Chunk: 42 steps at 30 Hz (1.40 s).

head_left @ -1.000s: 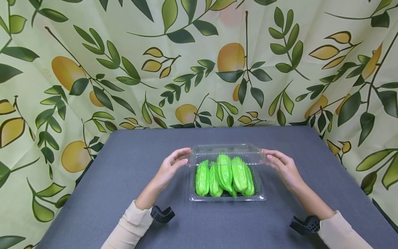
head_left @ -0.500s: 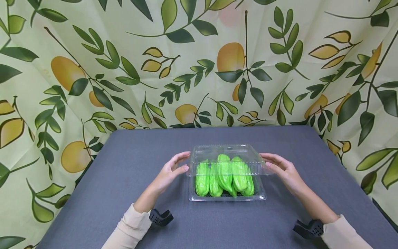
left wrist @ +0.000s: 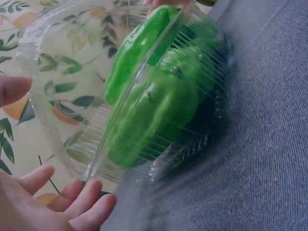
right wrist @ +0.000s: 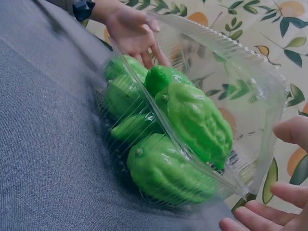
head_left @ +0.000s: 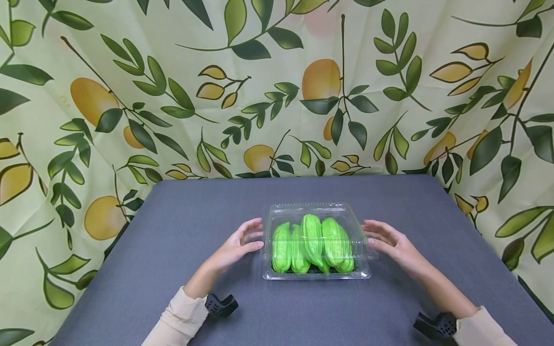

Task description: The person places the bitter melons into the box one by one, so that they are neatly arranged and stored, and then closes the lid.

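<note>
A clear plastic clamshell container [head_left: 316,276] stands mid-table, holding several glossy, ridged green gourd-like vegetables [head_left: 311,238]. Its hinged lid [head_left: 309,209] leans down over them, with the front edge still tilted above the base's front rim. At the left side my left hand [head_left: 238,244] has relaxed, spread fingers; in the left wrist view its fingertips [left wrist: 91,187] lie at the lid's edge and the thumb is apart from them. My right hand [head_left: 391,242] is at the right side, fingers loosely extended by the lid's corner [right wrist: 248,192]. Whether every fingertip touches the lid cannot be told.
The container rests on a grey-blue cloth-covered table [head_left: 207,202]. Behind hangs a cream curtain [head_left: 277,110] printed with leaves and orange fruit. A black wrist device [head_left: 221,305] is on the left arm and another wrist device [head_left: 436,326] on the right.
The lid has swung down toward me over the vegetables. Both hands have moved lower and nearer with it, and their fingers have loosened from the lid's edges.
</note>
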Motion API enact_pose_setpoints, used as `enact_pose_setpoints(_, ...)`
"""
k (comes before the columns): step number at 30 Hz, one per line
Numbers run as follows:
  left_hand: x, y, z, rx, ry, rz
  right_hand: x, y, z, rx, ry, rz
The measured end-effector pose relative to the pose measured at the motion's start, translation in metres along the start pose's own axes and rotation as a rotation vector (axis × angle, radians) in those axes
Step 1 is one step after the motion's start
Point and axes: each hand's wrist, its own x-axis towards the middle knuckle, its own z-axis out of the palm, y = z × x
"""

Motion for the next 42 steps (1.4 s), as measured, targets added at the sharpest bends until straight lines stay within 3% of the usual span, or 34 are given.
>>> enact_pose_setpoints(12,-0.002,-0.011,-0.005,-0.02,-0.184,-0.099,-0.005,0.004,-0.004,0.004,-0.176,0.142)
enact_pose_setpoints(20,-0.004,-0.015,-0.003,-0.041,-0.218,-0.128,-0.007,0.007,-0.007,0.044,-0.327,0.153)
enact_pose_setpoints(30,-0.006,-0.016,0.005,-0.013,-0.311,-0.189,-0.009,0.015,-0.005,0.213,-0.486,0.115)
enact_pose_setpoints(42,-0.007,-0.018,0.012,0.018,-0.429,-0.21,-0.009,0.018,0.002,0.225,-0.554,0.167)
